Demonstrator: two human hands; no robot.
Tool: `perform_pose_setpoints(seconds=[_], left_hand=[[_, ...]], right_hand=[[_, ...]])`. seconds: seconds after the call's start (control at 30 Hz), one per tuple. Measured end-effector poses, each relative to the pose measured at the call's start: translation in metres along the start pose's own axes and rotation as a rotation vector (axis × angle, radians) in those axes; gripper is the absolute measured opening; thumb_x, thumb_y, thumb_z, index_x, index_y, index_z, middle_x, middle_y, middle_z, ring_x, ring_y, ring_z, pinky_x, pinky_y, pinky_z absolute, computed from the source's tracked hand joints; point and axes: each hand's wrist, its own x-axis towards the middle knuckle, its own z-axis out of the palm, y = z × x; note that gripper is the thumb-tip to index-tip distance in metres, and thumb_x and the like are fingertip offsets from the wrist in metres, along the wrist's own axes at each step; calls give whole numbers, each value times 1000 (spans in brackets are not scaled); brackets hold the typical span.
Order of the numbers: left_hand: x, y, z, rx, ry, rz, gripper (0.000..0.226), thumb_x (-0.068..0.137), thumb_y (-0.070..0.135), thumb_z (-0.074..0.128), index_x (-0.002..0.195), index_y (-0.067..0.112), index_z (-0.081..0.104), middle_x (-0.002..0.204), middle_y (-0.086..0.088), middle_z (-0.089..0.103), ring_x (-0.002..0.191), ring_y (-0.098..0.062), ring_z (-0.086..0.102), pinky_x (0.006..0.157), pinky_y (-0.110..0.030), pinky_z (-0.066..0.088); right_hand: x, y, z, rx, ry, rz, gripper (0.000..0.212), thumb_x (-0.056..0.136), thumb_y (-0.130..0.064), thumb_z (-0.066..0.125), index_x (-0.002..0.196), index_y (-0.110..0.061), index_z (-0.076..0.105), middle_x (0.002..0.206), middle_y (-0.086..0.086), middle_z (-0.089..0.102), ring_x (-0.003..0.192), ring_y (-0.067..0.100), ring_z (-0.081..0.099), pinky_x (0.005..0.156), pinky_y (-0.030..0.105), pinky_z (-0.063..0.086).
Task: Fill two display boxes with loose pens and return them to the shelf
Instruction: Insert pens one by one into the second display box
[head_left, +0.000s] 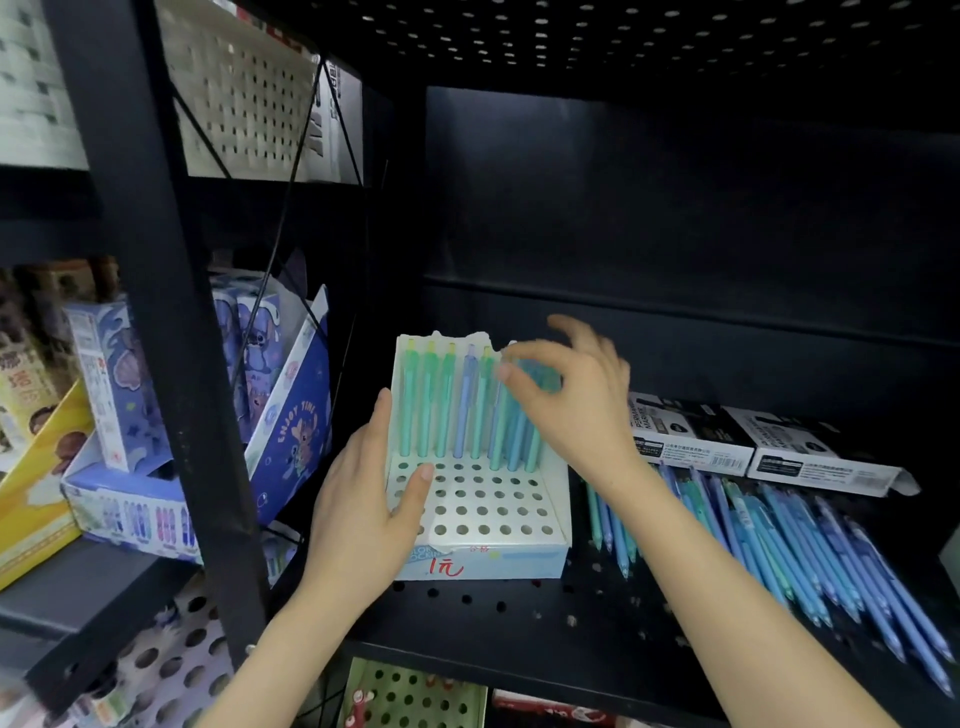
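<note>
My left hand (363, 499) steadies the white display box (493, 564) on the black shelf (519, 618). Its fingers lie nearly straight across the punched top and the thumb stands up along the box's left wall. My right hand (576, 400) hovers over the right end of the back row of standing pens (431, 405), fingers spread and loosely bent, fingertips (506, 371) at the pen tops. Blur hides whether they pinch one. The standing pens fill only the back row, and the holes in front are open. Loose pens (779, 540) lie in a fan on the shelf just right of the box, under my right forearm, with two flat marker boxes (691, 436) behind them. A black post (171, 364) and blue cartoon boxes (291, 415) crowd the left side.
</note>
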Motion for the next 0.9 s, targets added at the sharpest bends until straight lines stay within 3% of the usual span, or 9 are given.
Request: perform_pose_setpoints(seconds=[0.17,0.3,0.43,0.53,0.63,0.7,0.8,0.9], left_hand=[[0,0,-4,99,87,-50,62,90,30,57,144,17,30,133,-3,47,123,-19,38,99,-28,25],[-4,10,-7,194,176,5,52,86,38,46,130,10,46,122,-10,53,113,-25,42,95,-26,25],[-8,50,7,169,235,117,40,86,32,46,113,4,57,107,-11,57,101,-22,46,89,-21,26],[-14,92,33,-65,95,196,30,92,34,39,106,17,59,101,9,58,95,-5,50,85,-20,37],[-15,126,58,-336,-126,84,22,96,44,38,108,34,54,103,24,61,98,8,56,83,-6,40],[-11,136,75,-384,-219,23,24,94,37,42,115,32,54,109,21,61,100,9,55,83,-1,38],[0,139,99,-266,-316,-25,38,98,27,38,135,23,43,131,13,51,113,6,47,89,0,30],[11,137,121,-125,-429,-171,48,100,31,33,146,20,26,149,-2,33,133,-15,36,103,-23,28]], right_hand=[[-38,31,-31,107,87,35,22,85,-32,64,107,-29,67,123,-5,53,114,12,44,99,31,29],[-75,88,-68,-83,81,174,21,85,-29,64,103,-20,69,111,-1,61,104,18,56,86,32,40],[-95,146,-106,-333,14,369,25,81,-29,69,98,-10,71,101,11,67,91,35,62,76,37,46],[-98,174,-122,-481,-178,426,40,79,-49,64,107,-21,69,107,8,65,96,35,58,80,40,46],[-101,186,-128,-435,-242,422,50,75,-63,58,114,-33,64,116,2,60,109,30,53,89,41,43],[-102,191,-130,-406,-204,453,57,73,-69,52,115,-33,62,118,2,60,110,29,52,90,42,43],[-106,195,-131,-412,-149,515,63,75,-67,53,120,-25,60,117,9,59,107,33,53,88,41,45],[-111,199,-132,-469,-170,582,66,79,-62,55,129,-20,51,118,14,56,107,35,48,90,40,42]])
